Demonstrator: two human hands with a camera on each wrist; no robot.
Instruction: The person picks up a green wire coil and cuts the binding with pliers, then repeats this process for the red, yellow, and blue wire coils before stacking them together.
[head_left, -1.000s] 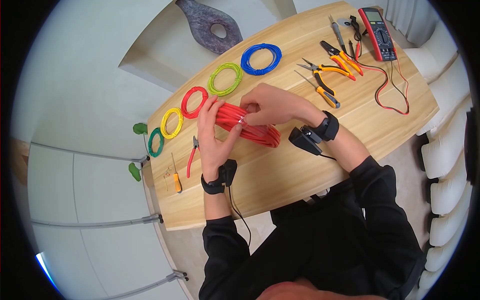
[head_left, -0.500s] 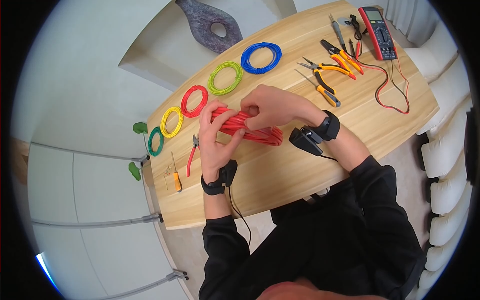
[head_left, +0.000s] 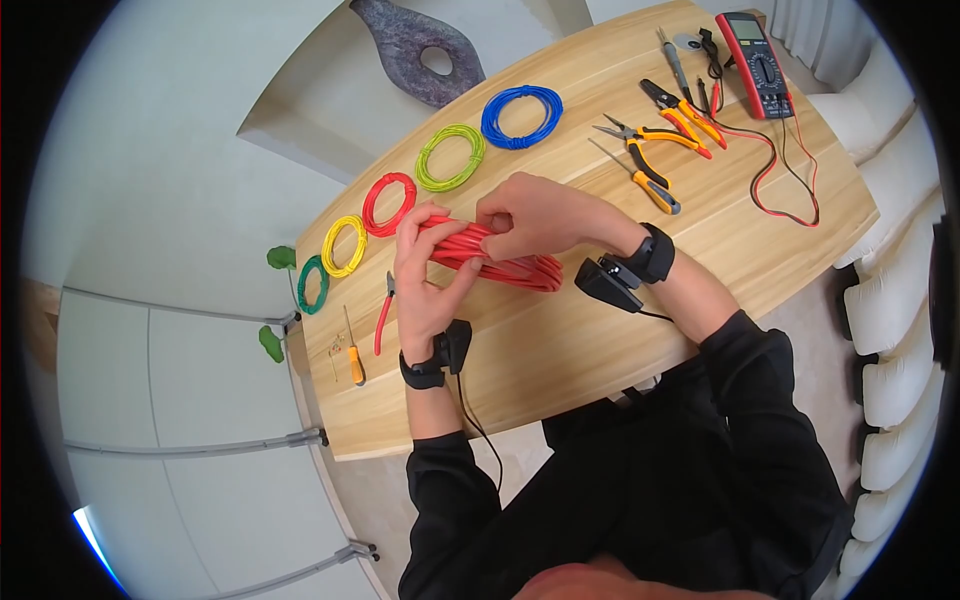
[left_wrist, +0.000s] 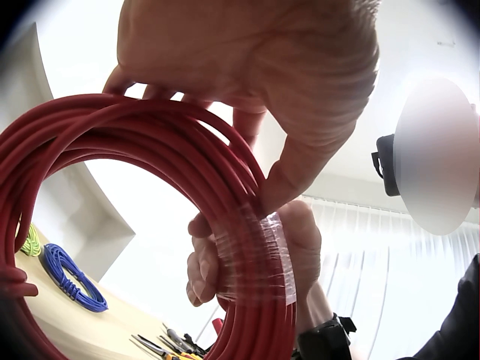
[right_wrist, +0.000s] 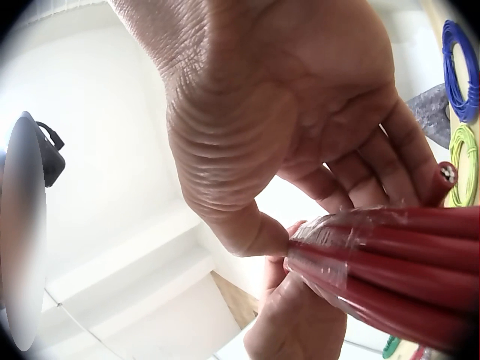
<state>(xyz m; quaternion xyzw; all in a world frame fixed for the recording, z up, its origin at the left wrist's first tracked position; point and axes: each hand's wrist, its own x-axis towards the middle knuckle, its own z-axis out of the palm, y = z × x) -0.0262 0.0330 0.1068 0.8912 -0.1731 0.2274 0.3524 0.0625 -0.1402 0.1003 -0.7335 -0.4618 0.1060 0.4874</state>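
Note:
Both hands hold a thick coil of red cable (head_left: 530, 273) above the table. The left hand (head_left: 428, 295) grips its left side, fingers spread over the top and thumb against the near face. On the other side, the right hand (head_left: 550, 212) pinches the coil where clear tape (left_wrist: 251, 255) wraps the strands. Its thumb (right_wrist: 259, 229) presses at the tape's edge in the right wrist view, with the other fingers behind the coil. A cut cable end (right_wrist: 445, 175) showing pale cores sticks out near those fingertips.
Along the table's far edge lie smaller wire coils: green (head_left: 312, 284), yellow (head_left: 344, 246), red (head_left: 389, 204), lime (head_left: 450, 158) and blue (head_left: 522, 117). Red-handled cutters (head_left: 383, 320) and a screwdriver (head_left: 355, 362) lie left; pliers (head_left: 655, 140), strippers (head_left: 685, 115) and a multimeter (head_left: 758, 70) lie right.
The coil has tilted a little between the hands, and the left fingers have shifted on it. The tape seen from above a second ago is now mostly hidden by the right hand.

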